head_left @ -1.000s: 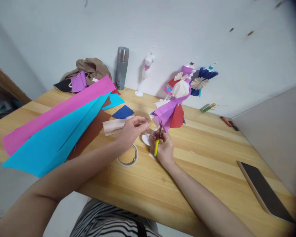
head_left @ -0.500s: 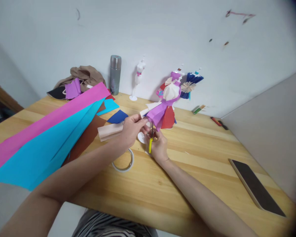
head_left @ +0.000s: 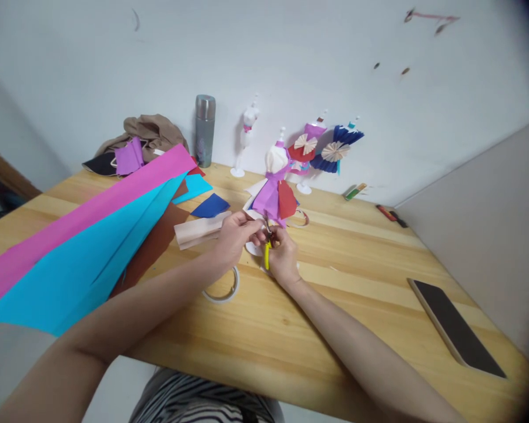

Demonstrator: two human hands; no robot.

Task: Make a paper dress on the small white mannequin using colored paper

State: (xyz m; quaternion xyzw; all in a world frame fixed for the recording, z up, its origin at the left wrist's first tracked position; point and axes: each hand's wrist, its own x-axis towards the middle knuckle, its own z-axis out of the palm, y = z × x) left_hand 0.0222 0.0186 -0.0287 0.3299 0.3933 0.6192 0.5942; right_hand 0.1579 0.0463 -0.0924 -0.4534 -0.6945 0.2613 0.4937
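Note:
Several small dress-form dolls stand on the table. The nearest dress form [head_left: 277,160] is upright, with a cream top and a skirt of purple, red and white paper. Just below the hem of the purple paper skirt [head_left: 267,200] is my left hand [head_left: 235,238], its fingers pinched together; what lies between them is too small to make out. My right hand [head_left: 284,254] grips scissors with yellow handles [head_left: 267,256], the blades pointing up towards the hem and my left fingertips. The form's white base is partly hidden behind my hands.
A tape roll [head_left: 223,298] lies by my left forearm. Pink paper [head_left: 92,214], blue paper [head_left: 83,258] and a beige strip [head_left: 196,232] spread leftwards. A flask [head_left: 205,132] and a bare dress form [head_left: 247,132] stand behind. A phone [head_left: 456,329] rests at right.
The dress form, earlier tilted right in front of the others, now stands upright farther left. My left fingers have come off the purple skirt and sit below its hem.

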